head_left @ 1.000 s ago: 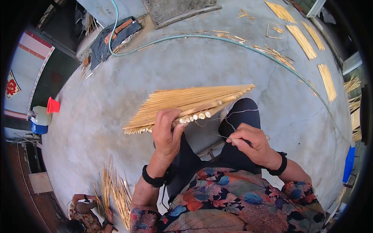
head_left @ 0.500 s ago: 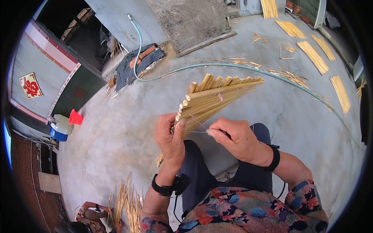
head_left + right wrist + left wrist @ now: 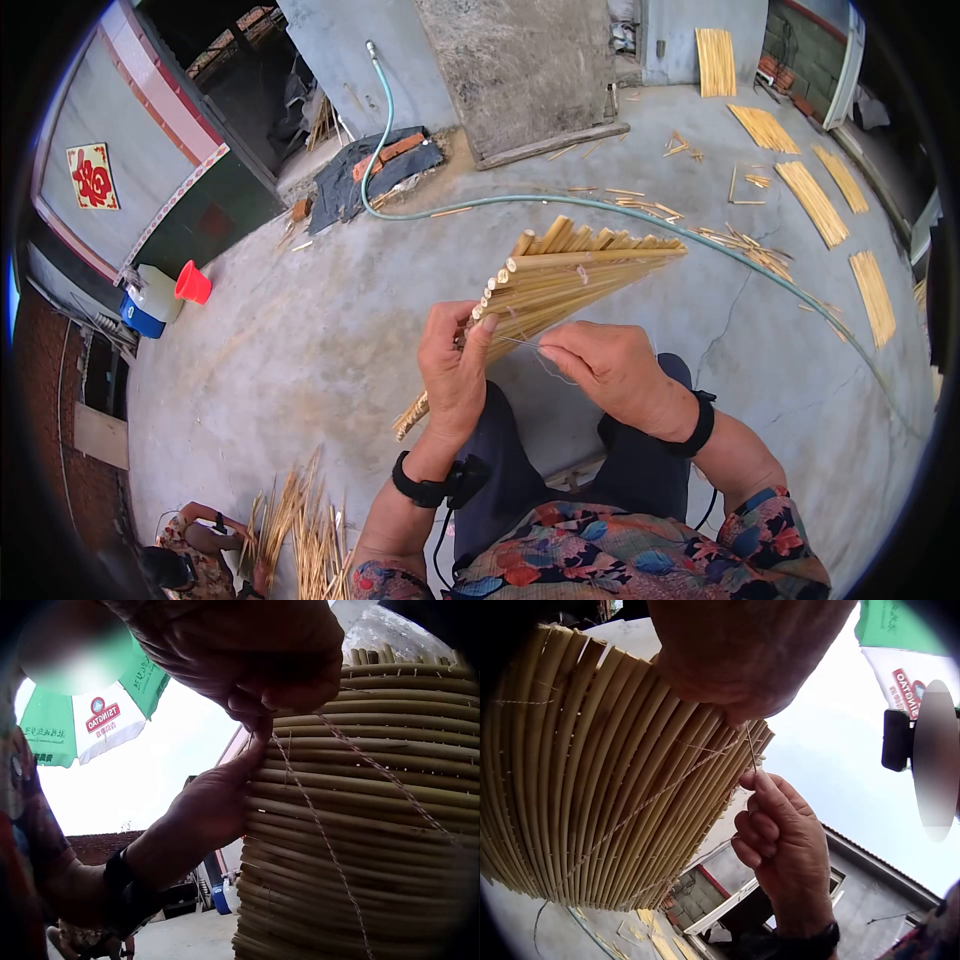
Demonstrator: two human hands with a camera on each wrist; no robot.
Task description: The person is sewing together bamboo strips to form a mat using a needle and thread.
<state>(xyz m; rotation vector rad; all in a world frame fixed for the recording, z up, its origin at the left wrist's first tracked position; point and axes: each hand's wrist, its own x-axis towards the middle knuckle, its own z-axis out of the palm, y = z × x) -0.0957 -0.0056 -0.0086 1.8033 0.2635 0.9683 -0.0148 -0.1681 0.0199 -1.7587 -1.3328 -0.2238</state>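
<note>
A mat of thin straw-coloured stalks (image 3: 575,285), stitched together with twine, is raised above the person's knees. My left hand (image 3: 455,370) grips its near edge, thumb on the cut stalk ends. Close beside it, my right hand (image 3: 620,370) pinches a thin needle (image 3: 751,748) between thumb and forefinger. The needle's far end meets the mat's edge under the left hand in the left wrist view. Reddish-white twine (image 3: 405,793) runs slantwise over the stalks in the right wrist view. A fine loop of thread hangs by the right fingertips in the head view.
A pale green hose (image 3: 520,199) curves over the concrete floor. Finished stalk mats (image 3: 812,203) and loose stalks lie beyond it. A red bucket (image 3: 193,284) stands at left. Another person (image 3: 200,550) sits at lower left beside a stalk pile (image 3: 300,530).
The mat has swung from lying broadside to pointing away, its cut ends raised. My right hand has come in from the right to its edge. The head view has tilted up.
</note>
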